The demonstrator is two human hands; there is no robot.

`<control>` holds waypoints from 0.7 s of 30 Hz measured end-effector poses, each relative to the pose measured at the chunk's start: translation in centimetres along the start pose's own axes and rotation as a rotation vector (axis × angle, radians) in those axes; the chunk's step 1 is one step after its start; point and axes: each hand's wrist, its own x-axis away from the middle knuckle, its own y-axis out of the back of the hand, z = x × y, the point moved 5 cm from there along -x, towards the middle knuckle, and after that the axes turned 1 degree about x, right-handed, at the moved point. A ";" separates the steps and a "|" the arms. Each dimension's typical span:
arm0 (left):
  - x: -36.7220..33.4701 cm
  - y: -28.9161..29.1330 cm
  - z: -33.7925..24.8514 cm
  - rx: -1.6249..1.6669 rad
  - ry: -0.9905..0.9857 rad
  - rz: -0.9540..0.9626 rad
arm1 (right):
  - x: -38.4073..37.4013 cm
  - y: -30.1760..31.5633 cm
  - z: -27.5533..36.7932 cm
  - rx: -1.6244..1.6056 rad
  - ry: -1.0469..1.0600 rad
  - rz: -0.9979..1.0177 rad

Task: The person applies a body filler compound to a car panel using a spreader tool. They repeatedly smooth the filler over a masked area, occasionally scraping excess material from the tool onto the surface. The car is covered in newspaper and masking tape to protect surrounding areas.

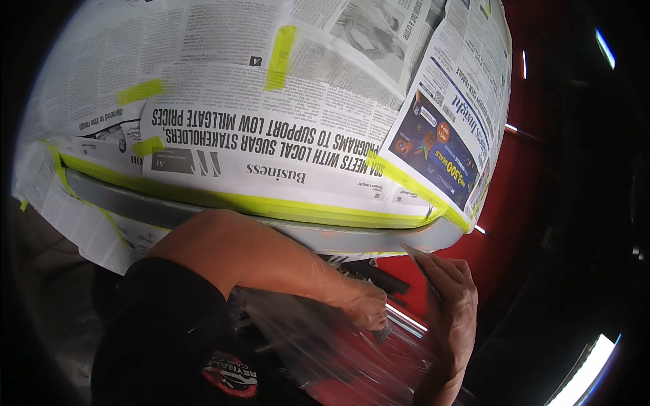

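A bare grey strip (318, 237) of a car body panel runs between newspaper masking (223, 88) and yellow-green tape (271, 208). My left forearm crosses just below the strip, and my left hand (365, 306) is closed, its fingers curled downward. A small greyish bit shows under those fingers, too unclear to name. My right hand (453, 291) pinches a thin, flat grey piece (425, 269), tilted upward. The tip of that piece is at the lower edge of the strip's right end; whether it touches I cannot tell.
Clear plastic film (318, 338) spreads below my left hand. Glossy red bodywork (501, 196) lies to the right and below, reflecting lights. A bright tube light (586, 372) shows at the lower right. More newspaper (88, 227) hangs under the strip at left.
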 end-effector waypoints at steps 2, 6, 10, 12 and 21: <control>0.0 0.3 -0.3 0.024 -0.034 -0.003 | -0.7 -0.4 -0.1 0.062 0.031 0.026; -0.1 1.5 -1.3 -0.077 -0.136 -0.074 | -1.6 -0.6 0.4 0.116 0.036 0.081; -0.1 1.6 -1.2 -0.168 -0.124 -0.065 | -3.1 -0.5 1.0 0.157 0.070 0.116; -0.3 1.6 -1.2 -0.160 -0.121 -0.081 | -3.6 -0.4 1.2 0.155 0.074 0.112; -0.2 2.6 -1.1 -0.179 -0.121 -0.153 | -4.6 -1.2 0.5 0.101 0.068 0.192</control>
